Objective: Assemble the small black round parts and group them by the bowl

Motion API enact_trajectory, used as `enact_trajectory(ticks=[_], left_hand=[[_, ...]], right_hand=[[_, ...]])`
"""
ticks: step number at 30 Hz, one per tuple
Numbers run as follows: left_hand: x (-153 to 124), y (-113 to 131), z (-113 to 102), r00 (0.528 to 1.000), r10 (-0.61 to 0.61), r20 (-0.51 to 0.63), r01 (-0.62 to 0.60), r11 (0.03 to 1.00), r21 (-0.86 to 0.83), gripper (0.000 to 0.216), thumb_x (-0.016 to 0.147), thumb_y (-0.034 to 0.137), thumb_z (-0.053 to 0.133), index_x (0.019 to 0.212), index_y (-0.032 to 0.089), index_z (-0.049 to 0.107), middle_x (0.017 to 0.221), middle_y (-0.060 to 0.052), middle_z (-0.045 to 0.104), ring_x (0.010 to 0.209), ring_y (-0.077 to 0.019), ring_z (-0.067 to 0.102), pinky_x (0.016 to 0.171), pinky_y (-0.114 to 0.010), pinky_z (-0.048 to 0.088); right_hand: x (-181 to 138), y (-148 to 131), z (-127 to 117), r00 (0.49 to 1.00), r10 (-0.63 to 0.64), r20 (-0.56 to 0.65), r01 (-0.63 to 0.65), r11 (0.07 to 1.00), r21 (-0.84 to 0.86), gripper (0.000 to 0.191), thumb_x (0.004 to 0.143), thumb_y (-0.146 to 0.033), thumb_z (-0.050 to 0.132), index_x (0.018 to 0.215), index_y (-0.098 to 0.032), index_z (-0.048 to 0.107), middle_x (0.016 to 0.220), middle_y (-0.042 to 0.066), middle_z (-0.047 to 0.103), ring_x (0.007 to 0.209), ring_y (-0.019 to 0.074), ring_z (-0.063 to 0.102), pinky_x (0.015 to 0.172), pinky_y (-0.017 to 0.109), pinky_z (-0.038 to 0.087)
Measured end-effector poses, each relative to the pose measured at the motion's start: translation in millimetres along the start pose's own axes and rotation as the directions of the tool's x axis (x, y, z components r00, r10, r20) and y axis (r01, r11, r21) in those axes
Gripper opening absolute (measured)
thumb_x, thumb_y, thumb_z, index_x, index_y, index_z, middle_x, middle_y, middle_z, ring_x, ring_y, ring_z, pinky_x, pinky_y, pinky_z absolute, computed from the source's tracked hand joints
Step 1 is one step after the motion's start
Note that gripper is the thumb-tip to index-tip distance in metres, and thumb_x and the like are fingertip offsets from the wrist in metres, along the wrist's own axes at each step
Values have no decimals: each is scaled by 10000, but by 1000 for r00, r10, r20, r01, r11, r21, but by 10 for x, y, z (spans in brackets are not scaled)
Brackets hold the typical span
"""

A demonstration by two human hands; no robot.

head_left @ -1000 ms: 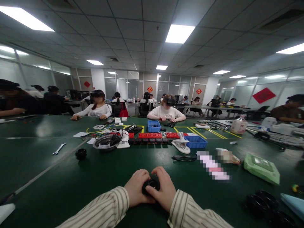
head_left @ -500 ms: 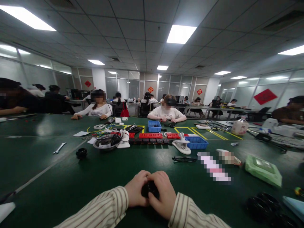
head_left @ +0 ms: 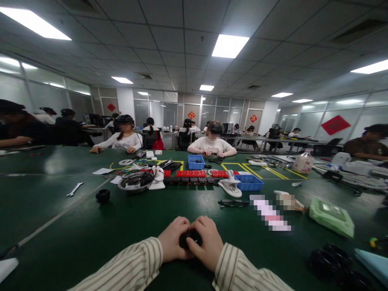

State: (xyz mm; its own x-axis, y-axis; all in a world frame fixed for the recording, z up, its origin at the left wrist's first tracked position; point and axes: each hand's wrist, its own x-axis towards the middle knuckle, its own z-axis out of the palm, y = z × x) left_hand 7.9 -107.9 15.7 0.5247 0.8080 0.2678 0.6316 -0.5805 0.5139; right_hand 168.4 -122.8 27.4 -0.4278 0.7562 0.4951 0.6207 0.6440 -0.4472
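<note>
Both my hands meet low at the middle of the green table (head_left: pixel 91 234). My left hand (head_left: pixel 172 242) and my right hand (head_left: pixel 204 242) are closed around a small round black part (head_left: pixel 189 238), which shows only between the fingers. Striped sleeves cover both forearms. A pair of black-framed glasses (head_left: pixel 233 203) lies on the table a little beyond my right hand.
Further back lie a round tray of cables (head_left: pixel 135 180), red blocks (head_left: pixel 190 173), two blue bins (head_left: pixel 249 182), a white clip-like device (head_left: pixel 230 186). A black knob (head_left: pixel 103 196) and wrench (head_left: pixel 74 189) lie left. A green box (head_left: pixel 332 216) and black rings (head_left: pixel 332 258) lie right. Other people sit around.
My hands stay together on the black part; the fingers have shifted slightly around it. The view has moved a little.
</note>
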Motion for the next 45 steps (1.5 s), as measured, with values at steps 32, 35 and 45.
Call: enact_trajectory(ticks=[32, 35, 45], left_hand=[[-4, 44, -18, 997, 79, 18, -79, 996, 30, 297, 548, 243, 669, 823, 203, 564, 891, -14, 509, 872, -187, 474, 800, -298, 408], [-13, 37, -20, 998, 65, 12, -66, 996, 60, 390, 542, 310, 689, 894, 209, 554, 938, -25, 519, 902, -209, 473, 847, -349, 390], [-21, 39, 10, 1000, 20, -12, -18, 993, 115, 564, 465, 489, 725, 916, 203, 543, 963, -31, 545, 947, -234, 486, 1010, -495, 177]], right_hand=[[-21, -25, 3, 975, -210, -70, 217, 970, 108, 214, 678, -88, 395, 799, -178, 546, 779, 37, 534, 793, 179, 460, 758, 340, 363], [-39, -20, 7, 970, -221, -101, 234, 961, 145, 238, 704, -93, 360, 838, -177, 538, 795, 44, 531, 802, 180, 458, 768, 343, 367], [-13, 19, 31, 993, 9, -114, 0, 997, 72, 299, 685, -330, 594, 898, -159, 472, 857, 51, 501, 810, 200, 458, 748, 362, 375]])
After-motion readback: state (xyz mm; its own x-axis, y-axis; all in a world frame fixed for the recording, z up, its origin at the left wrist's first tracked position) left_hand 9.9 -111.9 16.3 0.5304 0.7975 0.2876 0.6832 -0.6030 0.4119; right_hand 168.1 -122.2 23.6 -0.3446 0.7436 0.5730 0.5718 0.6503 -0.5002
